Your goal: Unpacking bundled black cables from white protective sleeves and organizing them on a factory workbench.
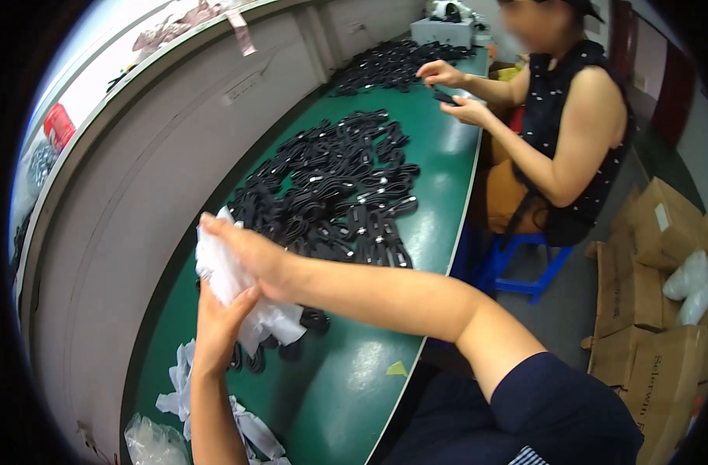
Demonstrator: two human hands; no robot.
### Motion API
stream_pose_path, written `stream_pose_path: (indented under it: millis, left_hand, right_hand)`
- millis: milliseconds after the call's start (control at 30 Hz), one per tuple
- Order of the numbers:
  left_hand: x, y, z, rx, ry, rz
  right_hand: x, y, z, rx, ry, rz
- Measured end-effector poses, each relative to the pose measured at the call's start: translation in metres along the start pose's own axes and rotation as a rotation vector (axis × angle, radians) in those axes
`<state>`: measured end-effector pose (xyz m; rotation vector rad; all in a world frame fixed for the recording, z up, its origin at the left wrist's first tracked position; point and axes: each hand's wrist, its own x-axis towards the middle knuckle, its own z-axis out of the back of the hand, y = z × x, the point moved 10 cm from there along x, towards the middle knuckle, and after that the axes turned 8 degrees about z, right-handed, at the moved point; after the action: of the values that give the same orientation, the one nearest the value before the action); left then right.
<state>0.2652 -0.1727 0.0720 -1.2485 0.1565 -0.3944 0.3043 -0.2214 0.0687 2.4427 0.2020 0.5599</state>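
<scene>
My left hand [225,314] and my right hand [259,260] are closed around a bunch of crumpled white thin sheeting [224,267], plastic or paper, I cannot tell which. Its loose end [273,325] hangs below my right wrist. Whether anything lies inside the bunch is hidden. Both hands are above the green table [354,364], at the near end of a large spread of coiled black cables [323,186] with shiny metal ends. A few more coils lie partly hidden under the hanging white end.
More crumpled white pieces [257,434] and a clear plastic bag [154,443] lie by my left forearm. A co-worker [571,116] on a blue stool [517,267] handles a small black thing across the table. Cardboard boxes [668,225] stand at right; a wall ledge [98,116] runs along the left.
</scene>
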Motion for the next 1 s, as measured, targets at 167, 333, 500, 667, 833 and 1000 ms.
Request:
stream_pose_path:
  millis: [167, 333, 500, 667, 833, 1000]
  left_hand:
    - [-0.016, 0.035, 0.035, -0.433, -0.162, 0.181]
    - [-0.04, 0.051, 0.077, -0.552, -0.38, 0.049]
    - [-0.108, 0.04, 0.128, -0.447, -0.438, 0.007]
    - [-0.327, 0.063, 0.243, -0.912, -0.626, -0.183]
    - [-0.684, 0.108, 0.247, -0.306, -1.844, -0.279]
    - [-0.82, 0.284, 0.089, 0.488, -2.013, 0.749]
  right_hand:
    - [-0.006, 0.004, -0.032, -0.501, 0.102, 0.383]
    - [-0.061, 0.012, -0.097, -1.266, 0.299, 0.991]
    - [-0.085, -0.041, -0.149, -1.598, 0.611, 1.072]
    - [-0.11, -0.071, -0.17, -1.601, 0.875, 0.892]
    - [-0.074, -0.093, -0.048, -1.812, 0.965, 0.562]
    - [-0.05, -0.044, 0.041, -2.024, 0.735, 0.466]
